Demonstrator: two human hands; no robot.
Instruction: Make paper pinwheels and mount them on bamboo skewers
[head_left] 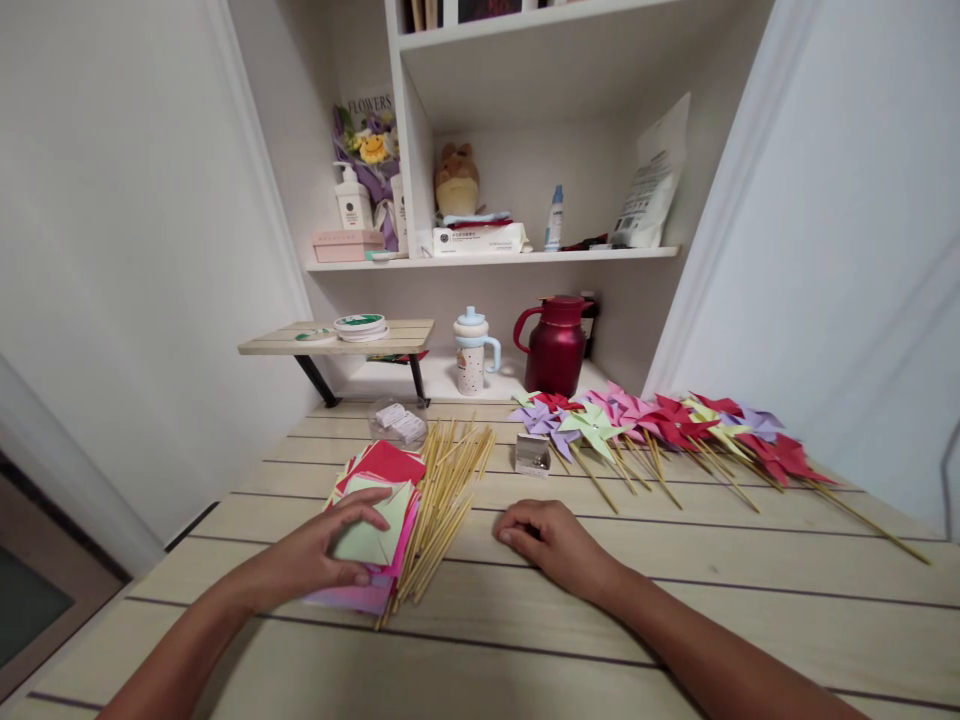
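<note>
My left hand lies on a stack of coloured paper squares and pinches the top pale green sheet between thumb and fingers. A bundle of thin wooden sticks lies just right of the stack. My right hand rests on the wooden table with its fingers curled, holding nothing. Several finished paper pinwheels on sticks lie in a row at the far right of the table.
A small silvery box sits between the sticks and the pinwheels. A clear round container, a sippy cup, a dark red jug and a small raised shelf stand at the back. Walls close in on both sides.
</note>
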